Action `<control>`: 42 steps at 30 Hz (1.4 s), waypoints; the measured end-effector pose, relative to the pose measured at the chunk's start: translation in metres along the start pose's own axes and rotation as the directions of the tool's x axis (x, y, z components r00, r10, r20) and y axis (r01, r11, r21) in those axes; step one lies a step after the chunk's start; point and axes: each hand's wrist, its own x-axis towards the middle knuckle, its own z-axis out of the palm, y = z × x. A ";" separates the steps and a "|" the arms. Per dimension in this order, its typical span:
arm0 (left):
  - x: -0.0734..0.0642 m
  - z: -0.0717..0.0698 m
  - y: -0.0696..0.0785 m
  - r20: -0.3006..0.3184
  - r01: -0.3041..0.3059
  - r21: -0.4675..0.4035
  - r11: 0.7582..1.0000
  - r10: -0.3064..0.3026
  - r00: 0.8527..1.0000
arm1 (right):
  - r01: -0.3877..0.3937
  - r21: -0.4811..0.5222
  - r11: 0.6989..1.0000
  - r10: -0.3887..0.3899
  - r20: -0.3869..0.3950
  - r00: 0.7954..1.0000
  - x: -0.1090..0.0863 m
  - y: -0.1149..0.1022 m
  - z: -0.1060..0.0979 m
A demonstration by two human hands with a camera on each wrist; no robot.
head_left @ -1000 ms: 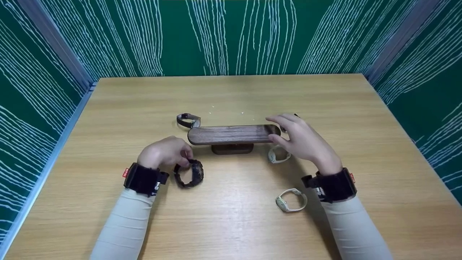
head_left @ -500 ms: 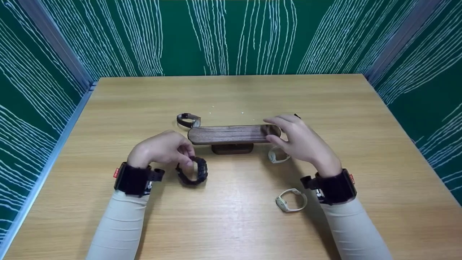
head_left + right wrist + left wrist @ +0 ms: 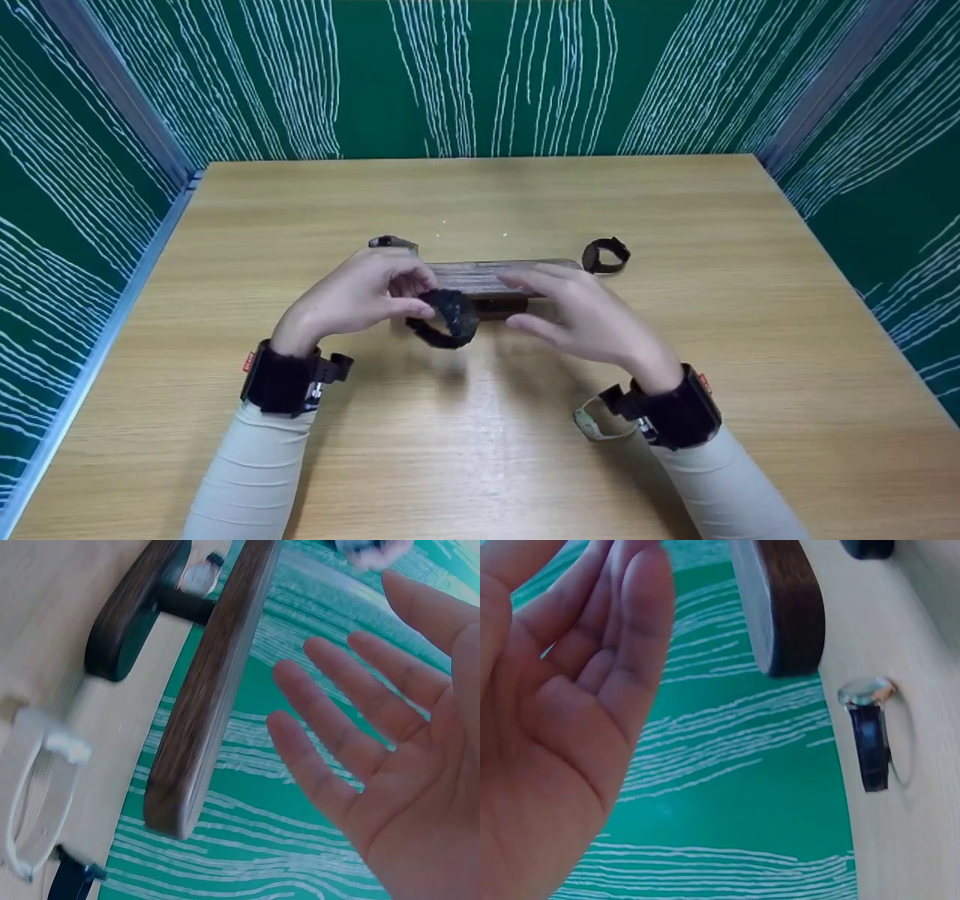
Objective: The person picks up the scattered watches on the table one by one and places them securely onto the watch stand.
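Observation:
My left hand (image 3: 360,296) pinches a chunky black wristwatch (image 3: 459,319) between thumb and fingers, raised above the table in front of the dark wooden display stand (image 3: 480,279). In the left wrist view the held watch is out of sight; only the palm and fingers show beside the stand's rounded bar (image 3: 799,611). With fingers spread, my right hand (image 3: 592,322) hovers to the right of the black watch and holds nothing. It covers part of the stand in the head view. The right wrist view shows its palm facing the long bar (image 3: 206,705).
Behind the stand lie a dark-strapped watch (image 3: 393,241) at left, partly hidden, and another dark watch (image 3: 606,256) at right. A pale watch (image 3: 589,426) lies under my right wrist. Another white watch (image 3: 45,787) shows in the right wrist view. Green walls surround the table (image 3: 480,202).
My left hand has lifted the black watch off the table and brought it right, towards the stand. My right hand has moved left and nearer, uncovering the dark watch behind it.

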 end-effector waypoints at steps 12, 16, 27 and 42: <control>0.010 0.016 0.015 -0.202 -0.094 -0.072 0.993 0.078 0.976 | -0.054 0.197 0.979 0.065 -0.050 0.997 0.005 -0.014 0.011; 0.011 0.019 0.017 -0.226 -0.098 -0.092 0.991 0.075 0.971 | -0.079 0.188 0.979 0.098 -0.095 0.991 0.007 -0.014 0.013; 0.013 0.021 0.019 -0.234 -0.078 -0.080 0.994 0.058 0.971 | -0.084 0.235 0.968 0.121 -0.148 0.981 0.010 -0.012 0.013; 0.015 0.024 0.018 -0.263 -0.106 -0.084 0.991 0.081 0.961 | -0.059 0.207 0.977 0.105 -0.217 0.970 0.008 -0.010 0.010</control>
